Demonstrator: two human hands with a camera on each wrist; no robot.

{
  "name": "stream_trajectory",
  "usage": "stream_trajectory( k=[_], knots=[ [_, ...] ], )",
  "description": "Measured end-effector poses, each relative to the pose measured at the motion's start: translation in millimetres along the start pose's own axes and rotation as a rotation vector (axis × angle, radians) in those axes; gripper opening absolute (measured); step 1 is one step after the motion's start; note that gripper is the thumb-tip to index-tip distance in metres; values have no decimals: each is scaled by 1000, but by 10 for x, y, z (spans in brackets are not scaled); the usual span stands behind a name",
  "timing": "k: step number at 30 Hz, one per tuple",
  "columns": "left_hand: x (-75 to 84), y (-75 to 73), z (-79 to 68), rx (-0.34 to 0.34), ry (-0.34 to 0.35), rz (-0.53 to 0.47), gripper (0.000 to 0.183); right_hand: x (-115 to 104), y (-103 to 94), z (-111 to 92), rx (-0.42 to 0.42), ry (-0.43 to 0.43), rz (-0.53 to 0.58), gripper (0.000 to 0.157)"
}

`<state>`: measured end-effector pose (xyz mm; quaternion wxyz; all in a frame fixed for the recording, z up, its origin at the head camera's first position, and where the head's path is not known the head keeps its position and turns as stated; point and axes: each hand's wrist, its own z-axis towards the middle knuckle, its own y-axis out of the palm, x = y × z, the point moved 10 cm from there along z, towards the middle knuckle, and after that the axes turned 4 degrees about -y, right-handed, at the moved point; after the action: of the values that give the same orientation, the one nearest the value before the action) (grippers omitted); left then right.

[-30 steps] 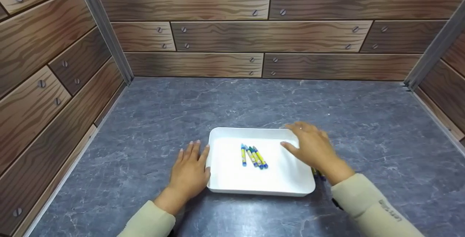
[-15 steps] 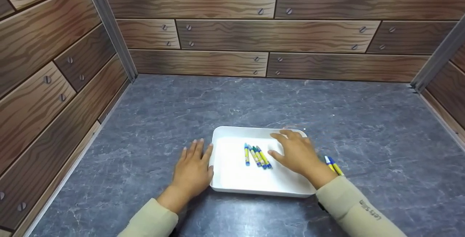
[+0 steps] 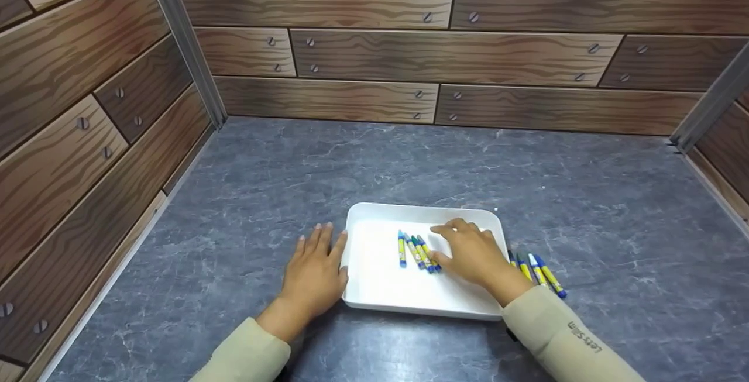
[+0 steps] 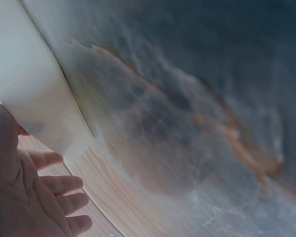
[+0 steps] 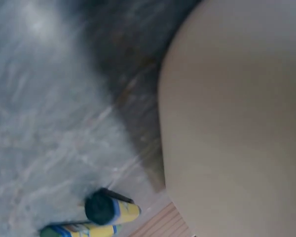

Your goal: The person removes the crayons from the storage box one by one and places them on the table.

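The left hand (image 3: 313, 279) lies on the near left of the shallow white tray (image 3: 380, 288), its fingers straight and a little spread, grasping nothing; the forefinger and thumb meet the tray's side. The right hand (image 3: 471, 256) is over the tray's right half, released, with its fingers loosely bent and parted. Its thumb overlaps the rightmost of four crayons (image 3: 415, 252) — whether it touches that crayon I cannot tell.

Those four lie inside the tray, near its middle, in yellow wrappers with blue bands: the leftmost slightly apart, the other three slanting close together. At least four loose crayons (image 3: 537, 269) lie on the grey, marbled surface (image 3: 281, 165) just right of the tray, partly hidden by the right wrist and sleeve (image 3: 562, 332); the right wrist view shows two with dark tips. Wood-patterned panels (image 3: 374, 54) with printed screws stand behind and at both sides.
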<state>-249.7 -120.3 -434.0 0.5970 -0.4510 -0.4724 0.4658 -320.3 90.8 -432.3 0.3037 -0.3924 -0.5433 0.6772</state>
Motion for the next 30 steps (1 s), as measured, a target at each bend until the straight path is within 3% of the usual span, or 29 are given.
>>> stream_trajectory(
  k=[13,20,30],
  knots=[
    [25,-21,17,10,11,-6,57,15,94,46,-76,48,137,41],
    [37,-9,27,1,12,-8,57,43,122,70,-70,76,213,39],
    [2,-5,-4,-1,1,-2,57,145,83,58,-37,128,496,40]
  ],
)
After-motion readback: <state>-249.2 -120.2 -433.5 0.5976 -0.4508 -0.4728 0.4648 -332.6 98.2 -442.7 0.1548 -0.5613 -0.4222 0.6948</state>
